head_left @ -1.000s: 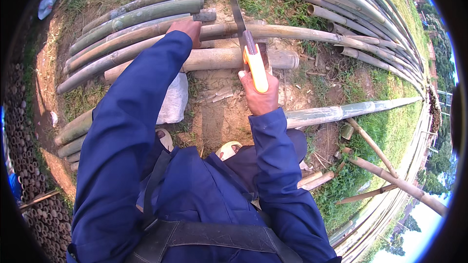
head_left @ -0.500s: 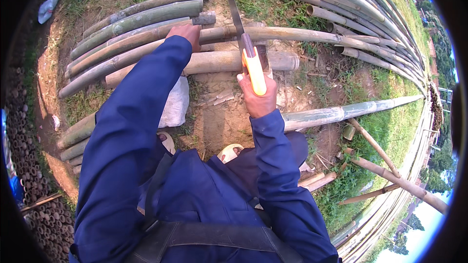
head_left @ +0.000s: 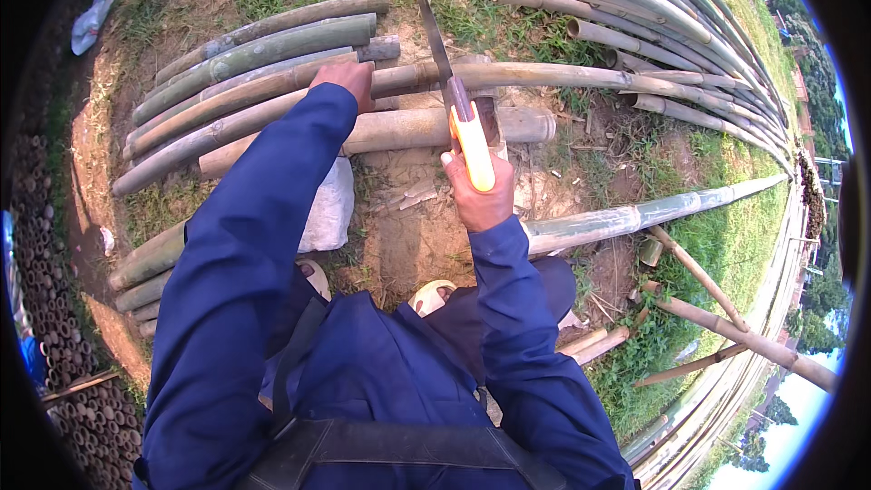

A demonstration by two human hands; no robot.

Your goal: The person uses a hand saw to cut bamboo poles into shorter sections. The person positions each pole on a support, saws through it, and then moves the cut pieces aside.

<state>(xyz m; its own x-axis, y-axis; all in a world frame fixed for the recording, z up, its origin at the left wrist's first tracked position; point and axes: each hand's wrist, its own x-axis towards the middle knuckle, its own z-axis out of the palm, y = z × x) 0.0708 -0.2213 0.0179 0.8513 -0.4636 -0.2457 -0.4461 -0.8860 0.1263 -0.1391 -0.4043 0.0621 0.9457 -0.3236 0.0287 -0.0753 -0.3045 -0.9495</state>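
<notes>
My right hand (head_left: 483,195) is wrapped round the yellow-orange handle of a handsaw (head_left: 473,152). Its long, narrow blade points away from me and crosses a slender bamboo pole (head_left: 535,74); I cannot tell how deep any cut goes. To the left of the blade, my left hand (head_left: 348,82) closes over the same pole, its fingers partly hidden by the sleeve and the hand's back. A thicker bamboo piece (head_left: 404,130) lies crosswise on the near side of this pole, with an upright post (head_left: 491,118) beside the saw handle.
Cut bamboo lengths (head_left: 263,45) lie side by side at left; long poles (head_left: 653,9) stretch away at right. A pale sack (head_left: 328,209) sits near my feet. Another pole (head_left: 635,215) runs rightward near crossed bamboo supports (head_left: 739,340). Stacked bamboo ends (head_left: 77,345) show at far left.
The view has shifted slightly, so the scene sits a little lower in the picture. The saw and my right hand are slightly nearer to me; my left hand stays on the pole.
</notes>
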